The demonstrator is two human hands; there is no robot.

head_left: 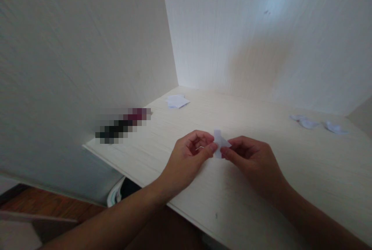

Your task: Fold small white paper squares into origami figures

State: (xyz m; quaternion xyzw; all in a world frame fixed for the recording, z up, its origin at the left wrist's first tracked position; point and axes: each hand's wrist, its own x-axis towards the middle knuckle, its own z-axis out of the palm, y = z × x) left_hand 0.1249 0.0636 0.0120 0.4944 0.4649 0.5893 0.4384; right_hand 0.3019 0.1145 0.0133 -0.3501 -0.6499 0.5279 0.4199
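A small piece of folded white paper is held above the table, with a narrow upright strip and a pointed flap on its right side. My left hand pinches its left edge between thumb and fingers. From the other side, my right hand grips the lower right part, thumb in front. The fingers behind the paper are partly hidden.
The pale table meets walls at the left and back. A small stack of white paper sheets lies near the back left corner. Several folded paper pieces rest at the right. A pixelated dark and red object sits along the left wall.
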